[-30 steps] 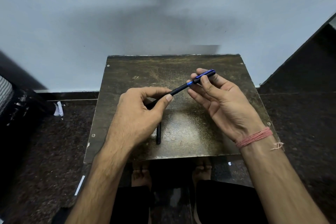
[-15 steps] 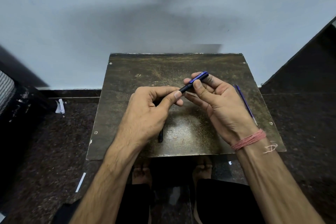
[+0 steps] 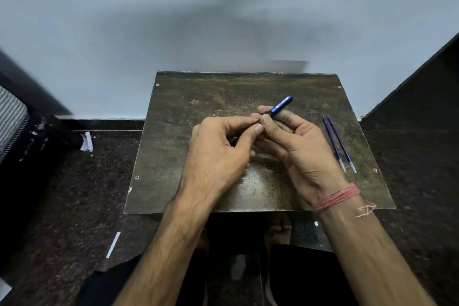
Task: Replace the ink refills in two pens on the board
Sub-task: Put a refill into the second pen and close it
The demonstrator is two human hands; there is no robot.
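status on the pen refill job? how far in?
Early. Nothing looks finished. In hand: both hands, left hand and right hand, grip one blue pen above the board. Two refills lie untouched at the board's right side. The second pen is not visible now.

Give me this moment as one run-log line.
left hand: grips pen's black end | right hand: pinches pen at blue end | two refills: lying on board, right side, untouched

bare forearms, no sleeves — a pink-red thread band (image 3: pixel 335 197) wound round the right wrist, loose end dangling.
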